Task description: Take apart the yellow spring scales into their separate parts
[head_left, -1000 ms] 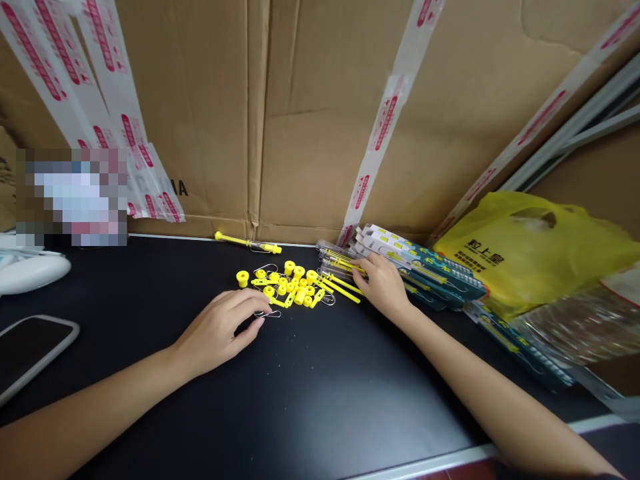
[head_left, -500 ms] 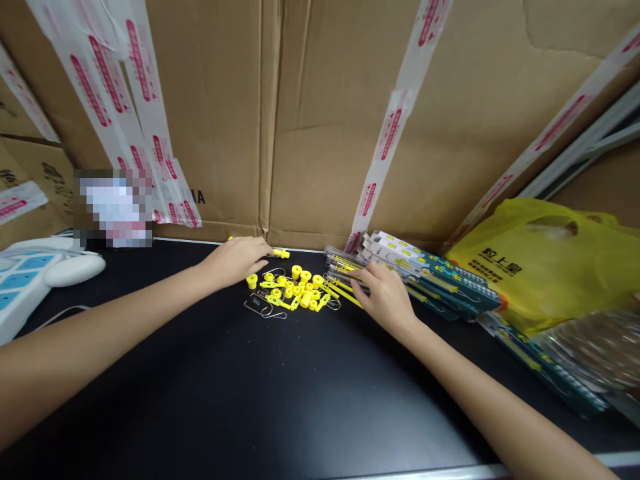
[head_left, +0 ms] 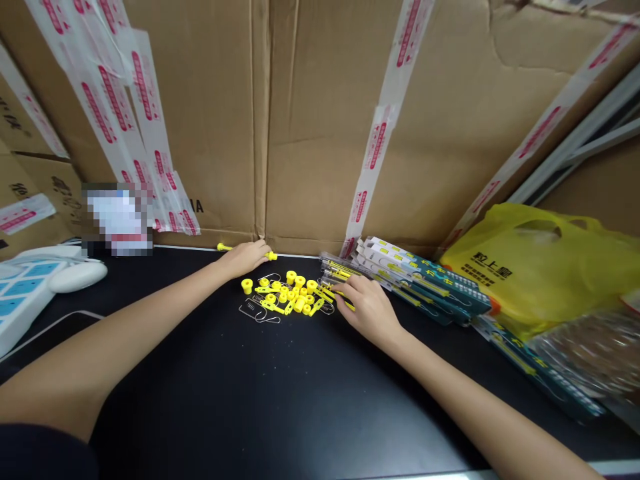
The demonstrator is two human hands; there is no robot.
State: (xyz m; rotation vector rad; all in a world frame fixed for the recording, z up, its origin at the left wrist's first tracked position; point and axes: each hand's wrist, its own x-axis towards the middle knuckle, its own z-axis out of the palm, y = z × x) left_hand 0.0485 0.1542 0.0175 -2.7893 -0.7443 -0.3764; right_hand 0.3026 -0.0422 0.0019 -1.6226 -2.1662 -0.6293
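My left hand [head_left: 246,257] is closed over a yellow plastic rod [head_left: 271,256] at the table's back edge; both knobbed ends of the rod stick out past the hand. To the right, the fingers of my right hand [head_left: 369,307] are bent down and pinched on a thin yellow stick [head_left: 345,299], though the fingertips partly cover it. Between the hands lies a loose pile of small yellow plastic spools [head_left: 300,305], flat yellow pieces and bent wire hooks [head_left: 269,319]. Clear plastic packs [head_left: 336,272] with yellow parts inside lie just beyond my right fingers.
Printed retail boxes [head_left: 425,270] are stacked at the right, beside a yellow plastic bag [head_left: 540,267] and a clear-wrapped bundle [head_left: 595,353]. A white power strip [head_left: 35,283] sits far left. Large taped cardboard boxes [head_left: 310,133] wall off the back of the black table [head_left: 280,400].
My right hand has shifted slightly left and down toward the pile's right side. The left hand stays on the rod, whose left end shows more now. The view has moved a little.
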